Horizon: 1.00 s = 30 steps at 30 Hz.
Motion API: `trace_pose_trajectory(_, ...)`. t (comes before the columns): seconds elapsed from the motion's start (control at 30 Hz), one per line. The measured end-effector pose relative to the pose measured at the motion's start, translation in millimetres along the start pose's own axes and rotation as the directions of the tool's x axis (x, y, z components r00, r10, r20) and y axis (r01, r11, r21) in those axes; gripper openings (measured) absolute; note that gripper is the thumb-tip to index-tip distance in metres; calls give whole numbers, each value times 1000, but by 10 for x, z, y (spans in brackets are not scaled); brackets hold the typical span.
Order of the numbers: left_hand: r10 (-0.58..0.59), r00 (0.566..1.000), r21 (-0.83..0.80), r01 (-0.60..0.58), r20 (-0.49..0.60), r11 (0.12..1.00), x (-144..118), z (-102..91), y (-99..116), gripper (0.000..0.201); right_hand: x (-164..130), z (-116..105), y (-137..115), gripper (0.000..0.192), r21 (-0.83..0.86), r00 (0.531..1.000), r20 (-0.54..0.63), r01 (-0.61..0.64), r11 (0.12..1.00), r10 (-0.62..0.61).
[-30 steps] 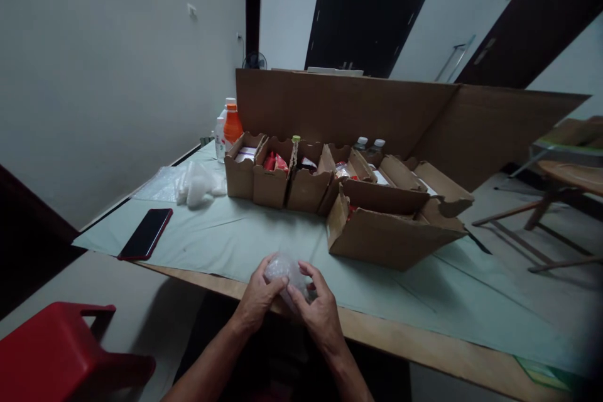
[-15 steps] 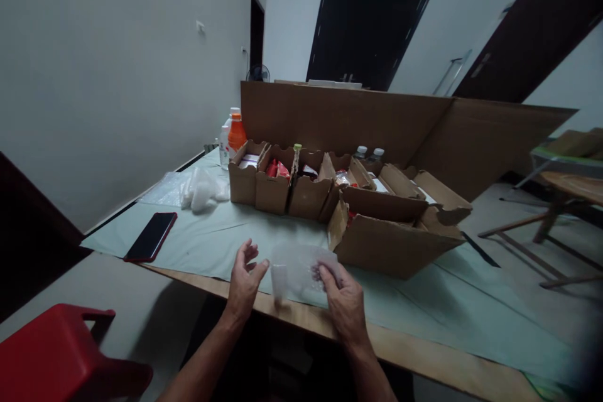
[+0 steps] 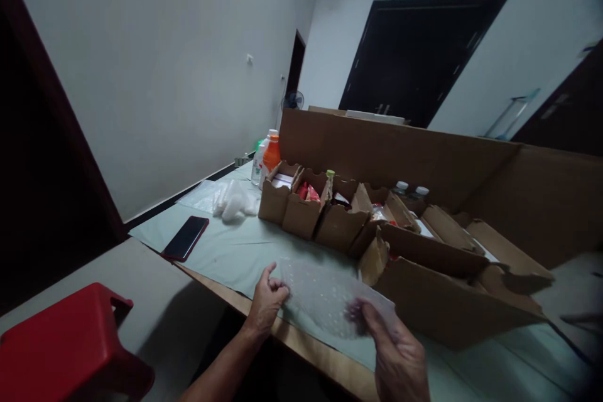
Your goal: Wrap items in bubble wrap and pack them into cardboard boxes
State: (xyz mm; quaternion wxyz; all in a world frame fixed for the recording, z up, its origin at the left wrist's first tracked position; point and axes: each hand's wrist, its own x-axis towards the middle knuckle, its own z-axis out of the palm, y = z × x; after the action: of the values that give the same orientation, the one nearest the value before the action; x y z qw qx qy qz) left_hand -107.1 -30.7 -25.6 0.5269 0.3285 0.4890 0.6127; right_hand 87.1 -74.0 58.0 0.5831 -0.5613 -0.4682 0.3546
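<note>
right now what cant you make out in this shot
- Right hand: head view, its wrist and arm are cut off by the bottom edge.
- Bubble wrap sheet: translucent and blurred; whether it is one layer or a bag is unclear.
- Big cardboard box: its near wall hides the contents.
- Two capped bottles: only the tops show behind the small boxes.
- Phone: screen dark.

We can read no text, brand or number anywhere. The white bottle (image 3: 257,163) at about eleven o'clock, behind the row of cardboard boxes (image 3: 306,213), carries a label with red and green marks, too small and blurred for us to make out. The dark phone (image 3: 185,238) screen is blank.
</note>
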Motion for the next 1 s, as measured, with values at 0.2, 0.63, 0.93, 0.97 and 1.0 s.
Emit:
trace_pose_trajectory(0.2,98,995,143,-96,-2,985,235,-106,216,52,309,-77,109,58,-131,988,-120,-109,985,94)
trace_pose_trajectory(0.63,27,999,905,-53,46,422,393,-492,467,57,923,107,934,81,-450,992,119,21,893,37)
trace_pose_trajectory(0.93,4,998,972,-55,56,228,271,-295,531,71,991,194,929,62,-695,971,208,232,680,-118)
trace_pose_trajectory(0.97,14,998,974,-58,56,219,269,-270,553,71,1035,219,889,60,-714,963,212,270,646,-168)
trace_pose_trajectory(1.0,24,998,976,-62,58,210,266,-246,573,71,1082,245,850,58,-724,950,221,311,616,-220)
